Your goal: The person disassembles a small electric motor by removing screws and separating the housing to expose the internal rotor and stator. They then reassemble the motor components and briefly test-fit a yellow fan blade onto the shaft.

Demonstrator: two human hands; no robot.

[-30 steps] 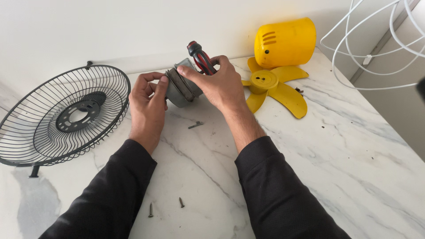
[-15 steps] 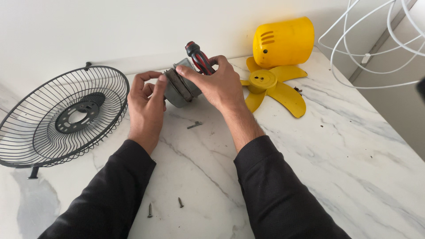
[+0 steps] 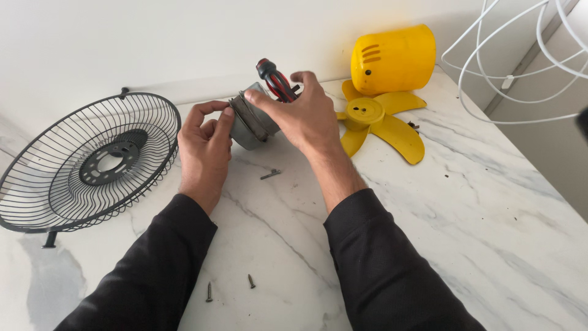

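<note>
A grey metal fan motor (image 3: 250, 125) rests on the white marble table (image 3: 478, 233) near the back wall. My left hand (image 3: 204, 147) grips its left side with thumb and fingers. My right hand (image 3: 301, 113) reaches over the motor's top, its fingertips on the motor rim, and also holds a screwdriver with a red and black handle (image 3: 275, 79) that points up and left. Both arms wear black sleeves.
A black wire fan guard (image 3: 86, 162) lies at the left. A yellow fan blade (image 3: 380, 122) and a yellow motor cover (image 3: 392, 58) sit at the back right. Loose screws lie at the centre (image 3: 270, 174) and near my sleeves (image 3: 250, 281). White wire loops (image 3: 520, 67) hang far right.
Both hands stay on the motor with almost no shift. The view has moved only slightly.
</note>
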